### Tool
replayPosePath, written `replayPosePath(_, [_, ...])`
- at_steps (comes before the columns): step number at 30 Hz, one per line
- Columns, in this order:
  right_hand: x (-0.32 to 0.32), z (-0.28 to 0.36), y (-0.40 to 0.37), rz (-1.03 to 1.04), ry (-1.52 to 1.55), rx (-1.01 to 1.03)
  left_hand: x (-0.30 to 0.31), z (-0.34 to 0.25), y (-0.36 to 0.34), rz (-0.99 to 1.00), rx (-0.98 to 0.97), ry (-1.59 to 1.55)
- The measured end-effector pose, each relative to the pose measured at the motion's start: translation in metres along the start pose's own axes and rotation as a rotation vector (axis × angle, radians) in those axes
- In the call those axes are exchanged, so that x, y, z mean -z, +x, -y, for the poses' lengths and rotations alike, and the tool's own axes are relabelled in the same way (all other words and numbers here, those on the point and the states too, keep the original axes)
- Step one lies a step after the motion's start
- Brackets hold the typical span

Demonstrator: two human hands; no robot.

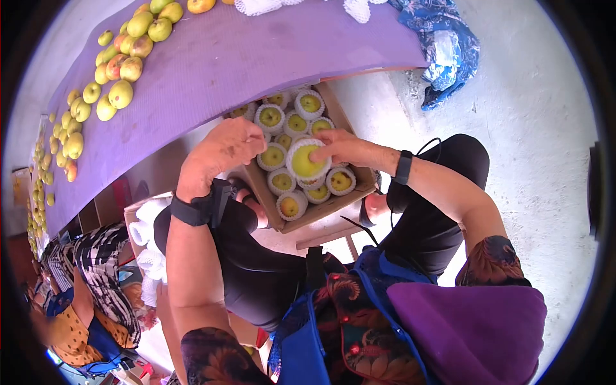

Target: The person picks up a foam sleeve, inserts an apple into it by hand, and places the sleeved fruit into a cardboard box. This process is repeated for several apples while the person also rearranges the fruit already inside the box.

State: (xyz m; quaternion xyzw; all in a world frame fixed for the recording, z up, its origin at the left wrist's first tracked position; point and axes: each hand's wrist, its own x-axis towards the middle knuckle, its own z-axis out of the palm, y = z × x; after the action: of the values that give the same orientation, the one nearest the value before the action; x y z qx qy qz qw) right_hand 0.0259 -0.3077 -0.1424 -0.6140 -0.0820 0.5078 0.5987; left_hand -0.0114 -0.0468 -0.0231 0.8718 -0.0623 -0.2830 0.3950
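In my right hand (346,149) is a yellow-green apple (307,160) wrapped in a white foam net, held above the box. My left hand (232,144) hovers at the box's left side with fingers curled in; whether anything is pinched in them is hidden. Between my legs stands an open cardboard box (330,212), filled with several apples in white foam nets, such as the netted apple (340,181) near its right side. The held apple covers part of the ones beneath it.
A purple-covered table (256,54) bears loose apples (120,94) at its left and white foam nets (256,5) at its far edge. Blue patterned cloth (459,48) hangs off the right end. More foam nets (151,263) fill a box at left, near another person (83,301).
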Motion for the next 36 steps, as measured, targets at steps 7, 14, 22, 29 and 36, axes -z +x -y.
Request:
replayPosePath(7, [0.032, -0.028, 0.047, -0.261, 0.205, 0.02, -0.005, 0.009, 0.014, -0.239, -0.152, 0.417])
replayPosePath(14, [0.034, -0.045, 0.088, -0.367, 0.23, -0.045, -0.015, -0.001, 0.015, -0.136, 0.002, 0.45])
replayPosePath(22, [0.035, -0.053, 0.115, -0.409, 0.305, -0.088, -0.046, 0.036, 0.039, -0.111, 0.017, 0.52])
replayPosePath(29, [0.036, -0.056, 0.113, -0.408, 0.322, -0.045, -0.062, 0.072, 0.07, -0.198, -0.054, 0.481])
replayPosePath(36, [0.042, -0.055, 0.115, -0.372, 0.282, -0.09, -0.081, 0.101, 0.103, -0.283, -0.139, 0.632])
